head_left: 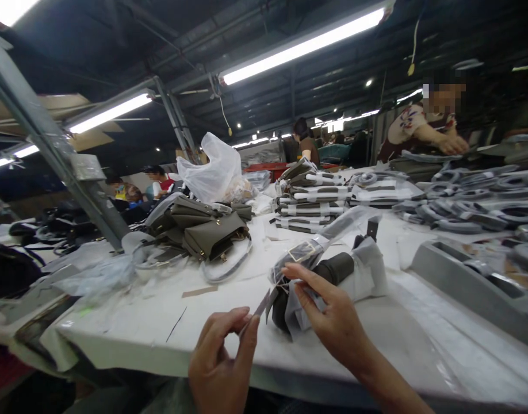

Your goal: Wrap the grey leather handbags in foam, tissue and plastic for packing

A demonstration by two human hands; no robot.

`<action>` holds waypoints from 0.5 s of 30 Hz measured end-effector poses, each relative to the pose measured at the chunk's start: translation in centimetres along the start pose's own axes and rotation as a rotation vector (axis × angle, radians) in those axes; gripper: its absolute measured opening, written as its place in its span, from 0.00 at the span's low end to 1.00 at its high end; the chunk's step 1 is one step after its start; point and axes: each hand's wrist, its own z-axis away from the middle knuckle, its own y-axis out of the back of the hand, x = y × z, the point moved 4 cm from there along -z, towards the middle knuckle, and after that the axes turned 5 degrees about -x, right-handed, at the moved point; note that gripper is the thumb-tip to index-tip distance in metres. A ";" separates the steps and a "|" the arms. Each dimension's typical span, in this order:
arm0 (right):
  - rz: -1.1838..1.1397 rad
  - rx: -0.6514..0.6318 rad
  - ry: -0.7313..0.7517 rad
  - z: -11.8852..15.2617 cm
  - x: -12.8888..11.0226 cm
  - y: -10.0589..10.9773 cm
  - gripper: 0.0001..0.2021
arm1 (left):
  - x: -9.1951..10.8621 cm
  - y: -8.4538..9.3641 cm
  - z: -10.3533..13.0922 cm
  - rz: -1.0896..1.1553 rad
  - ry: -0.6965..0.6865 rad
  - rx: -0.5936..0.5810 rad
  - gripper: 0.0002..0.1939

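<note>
My left hand (223, 356) pinches a thin grey tag (262, 303) between thumb and fingertips, just above the table's front part. Beside it, my right hand (328, 310) lies against a dark olive bag (335, 268) partly wrapped in white tissue (370, 273) and clear plastic. Its fingers reach over the plastic-covered strap with a gold buckle (302, 251); the thumb is held close below them. Whether those fingers grip anything is hard to make out. The bag's lower left end is next to the tag.
Olive handbags (216, 236) are heaped at the left, near a white plastic bag (212, 167). Stacked wrapped straps (309, 201) stand behind. A grey tape dispenser (475, 287) is at the right. Across the white table (147, 333), a person (423, 129) handles items.
</note>
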 end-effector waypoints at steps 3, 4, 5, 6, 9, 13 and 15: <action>-0.031 -0.021 0.024 0.1 -0.2 -0.1 0.16 | 1.2 -1.4 2.8 -0.047 -0.335 -0.240 0.26; -0.052 -0.027 0.023 0.1 -0.2 -0.1 0.16 | 1.3 -2.5 3.8 -0.047 -0.443 -0.355 0.28; -0.075 -0.035 0.016 0.2 -0.3 0.0 0.16 | 1.1 -3.7 4.7 -0.054 -0.527 -0.458 0.28; -0.097 -0.045 0.003 0.3 -0.4 0.0 0.16 | 0.7 -4.9 5.3 -0.068 -0.576 -0.529 0.26; -0.136 -0.074 -0.033 0.5 -0.6 0.4 0.16 | -1.2 -8.2 5.4 -0.109 -0.502 -0.583 0.20; -0.050 -0.080 -0.016 1.6 0.1 2.0 0.14 | -3.0 -9.7 5.0 0.022 -0.327 -0.565 0.16; 0.042 -0.032 -0.040 2.8 1.8 3.6 0.12 | -4.5 -9.0 5.5 0.167 -0.179 -0.534 0.14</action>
